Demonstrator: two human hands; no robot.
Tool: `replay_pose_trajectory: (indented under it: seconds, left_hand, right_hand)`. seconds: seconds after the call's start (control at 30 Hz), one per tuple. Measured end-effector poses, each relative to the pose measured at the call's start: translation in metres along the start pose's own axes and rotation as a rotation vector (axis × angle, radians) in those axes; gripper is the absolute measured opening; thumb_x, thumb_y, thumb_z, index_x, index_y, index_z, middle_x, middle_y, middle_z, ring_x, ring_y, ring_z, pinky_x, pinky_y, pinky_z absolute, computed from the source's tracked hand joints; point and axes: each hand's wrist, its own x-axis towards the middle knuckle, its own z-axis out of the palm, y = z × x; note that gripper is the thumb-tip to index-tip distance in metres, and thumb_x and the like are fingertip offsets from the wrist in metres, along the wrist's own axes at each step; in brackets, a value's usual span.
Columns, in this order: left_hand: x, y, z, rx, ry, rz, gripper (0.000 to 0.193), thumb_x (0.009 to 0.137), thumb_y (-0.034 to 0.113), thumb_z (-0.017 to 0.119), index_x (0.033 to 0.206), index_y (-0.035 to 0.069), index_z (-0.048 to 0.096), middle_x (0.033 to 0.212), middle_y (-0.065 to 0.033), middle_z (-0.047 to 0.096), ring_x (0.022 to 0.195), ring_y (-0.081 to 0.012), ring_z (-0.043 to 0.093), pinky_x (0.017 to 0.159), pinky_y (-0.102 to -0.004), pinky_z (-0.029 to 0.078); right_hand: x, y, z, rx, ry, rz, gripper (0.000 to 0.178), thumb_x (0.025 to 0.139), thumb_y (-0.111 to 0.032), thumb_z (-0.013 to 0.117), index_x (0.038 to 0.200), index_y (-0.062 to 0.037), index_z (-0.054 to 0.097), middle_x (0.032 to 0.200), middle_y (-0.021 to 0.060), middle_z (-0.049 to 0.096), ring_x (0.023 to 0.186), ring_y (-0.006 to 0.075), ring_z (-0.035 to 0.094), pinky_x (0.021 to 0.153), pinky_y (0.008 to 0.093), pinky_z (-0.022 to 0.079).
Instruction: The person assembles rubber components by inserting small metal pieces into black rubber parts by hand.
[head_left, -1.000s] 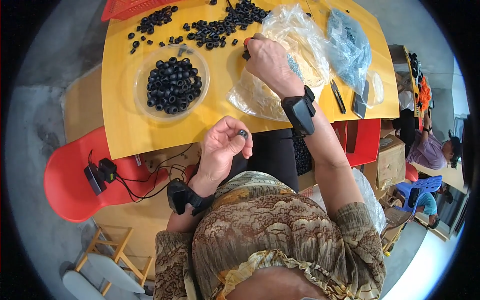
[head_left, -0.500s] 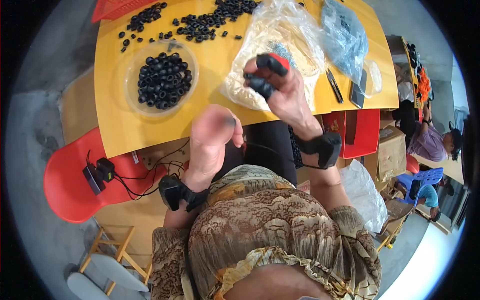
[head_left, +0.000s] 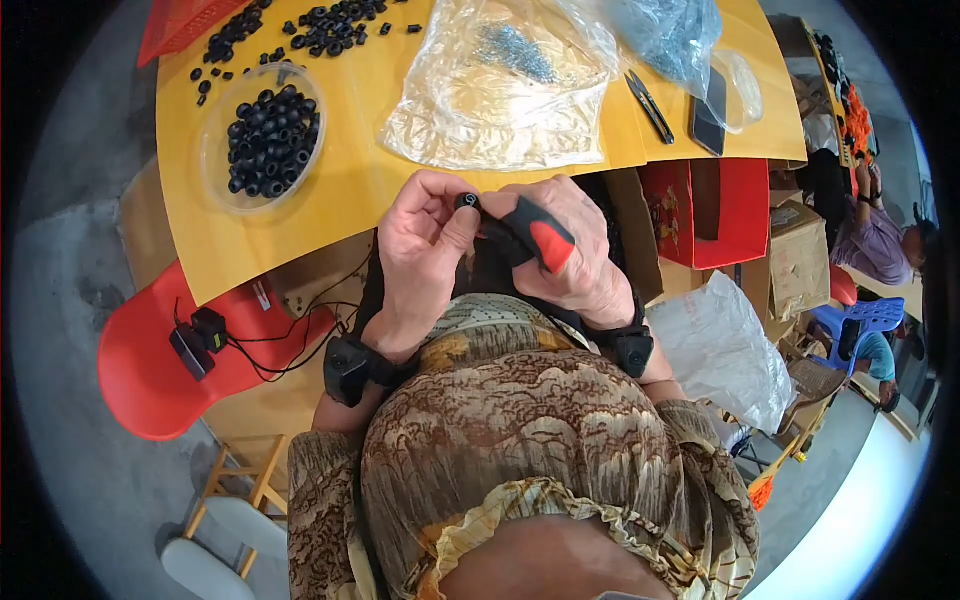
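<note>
Just in front of my body, below the table's near edge, my left hand pinches a small black hollow cap between thumb and fingers, its round opening facing up. My right hand meets it from the right with closed fingers; black and red covers wrap some of them. What the right fingertips hold, if anything, is hidden. On the table, a clear plastic bowl contains many similar black caps. A clear plastic bag lies flat with small silvery metal pieces on it.
Loose black caps lie scattered at the back of the yellow table. Thread snips, a phone and a bluish bag are to the right. A red chair with cables stands left; a red box sits right.
My right hand has come down from over the clear bag to meet my left hand. The left hand has turned, and the black cap now shows in its pinch. The whole view has shifted.
</note>
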Motion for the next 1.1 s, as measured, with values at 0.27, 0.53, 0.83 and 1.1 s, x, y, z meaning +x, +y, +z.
replay_pose_trajectory:
  seconds: [0.27, 0.53, 0.83, 1.1]
  left_hand:
    - [-0.004, -0.004, 0.009, -0.116, 0.047, 0.012, 0.013, 0.084, 0.003, 0.056, 0.095, 0.002, 0.049, 0.083, -0.0008, 0.054, 0.069, -0.0039, 0.048, 0.06, -0.016, 0.04]
    - [-0.004, 0.001, 0.01, -0.041, -0.018, 0.067, 0.014, 0.083, 0.001, 0.057, 0.094, 0.001, 0.049, 0.083, -0.0023, 0.054, 0.071, -0.0057, 0.051, 0.064, -0.0192, 0.044]
    - [-0.009, 0.008, 0.011, 0.032, -0.093, 0.043, 0.015, 0.082, 0.001, 0.06, 0.093, -0.003, 0.051, 0.081, -0.0075, 0.06, 0.073, -0.0091, 0.057, 0.067, -0.0204, 0.047]
    - [-0.012, 0.015, 0.01, 0.189, -0.162, 0.013, 0.018, 0.076, -0.002, 0.066, 0.09, -0.003, 0.054, 0.081, -0.0057, 0.061, 0.074, -0.0069, 0.057, 0.066, -0.0189, 0.046]
  right_hand:
    - [-0.012, 0.001, 0.016, 0.164, 0.179, 0.102, 0.039, 0.053, 0.004, 0.065, 0.091, -0.0018, 0.06, 0.08, 0.0101, 0.059, 0.067, 0.0238, 0.058, 0.06, 0.0299, 0.046]
    - [-0.021, 0.0, 0.015, 0.287, 0.196, 0.219, 0.026, 0.065, -0.002, 0.072, 0.088, -0.0025, 0.062, 0.083, 0.0104, 0.06, 0.069, 0.02, 0.06, 0.06, 0.027, 0.047]
    - [-0.034, -0.001, 0.003, 0.734, 0.309, 0.383, 0.016, 0.07, 0.003, 0.068, 0.083, 0.0033, 0.059, 0.086, 0.0083, 0.055, 0.072, 0.0136, 0.058, 0.063, 0.0244, 0.049]
    - [-0.034, -0.003, 0.007, 0.762, 0.404, 0.364, 0.019, 0.066, 0.002, 0.071, 0.082, 0.0002, 0.062, 0.081, 0.0072, 0.057, 0.069, 0.0135, 0.056, 0.059, 0.0223, 0.045]
